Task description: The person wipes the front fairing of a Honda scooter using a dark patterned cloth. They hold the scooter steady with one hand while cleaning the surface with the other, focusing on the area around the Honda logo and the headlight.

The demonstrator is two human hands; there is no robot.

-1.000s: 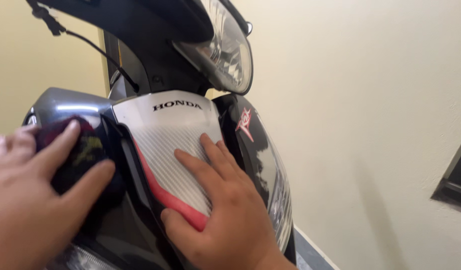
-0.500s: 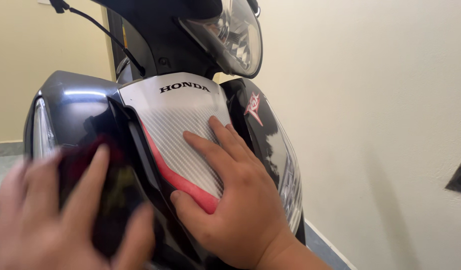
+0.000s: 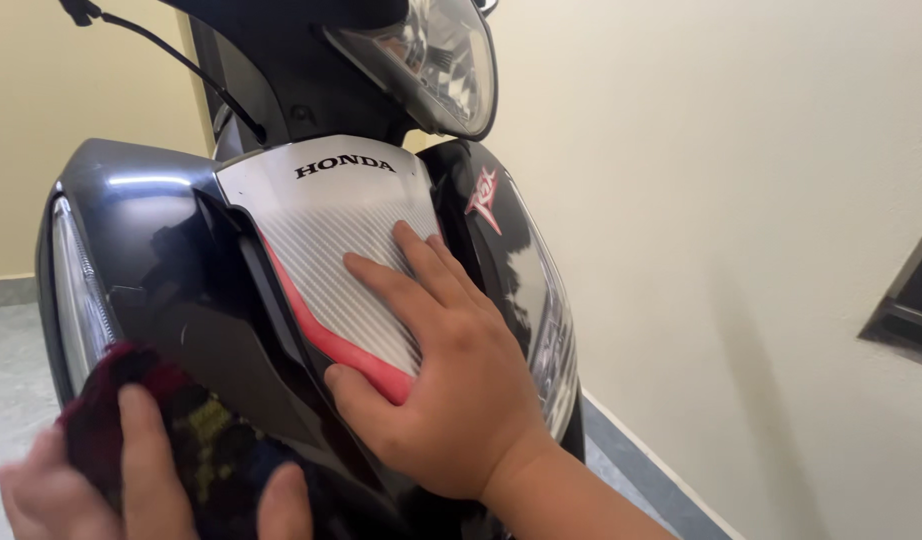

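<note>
A scooter's front cover fills the view: glossy black side panels [image 3: 151, 240], a silver ribbed centre panel [image 3: 336, 225] with a red stripe [image 3: 356, 360]. My right hand [image 3: 441, 385] lies flat on the lower part of the silver panel, fingers spread, thumb on the red stripe. My left hand [image 3: 131, 480] at the bottom left presses a dark red and yellow patterned cloth [image 3: 196, 440] against the lower black panel. The headlight [image 3: 446, 65] sits above.
A cream wall [image 3: 721, 200] stands close on the right, with a dark window frame [image 3: 911, 300] at its edge. A grey skirting strip [image 3: 641, 470] runs along the floor. A black cable [image 3: 171, 55] hangs from the handlebar at the top left.
My left hand has slid the cloth down the black left panel, from near its top to its lower part. My right hand has stayed pressed on the silver panel.
</note>
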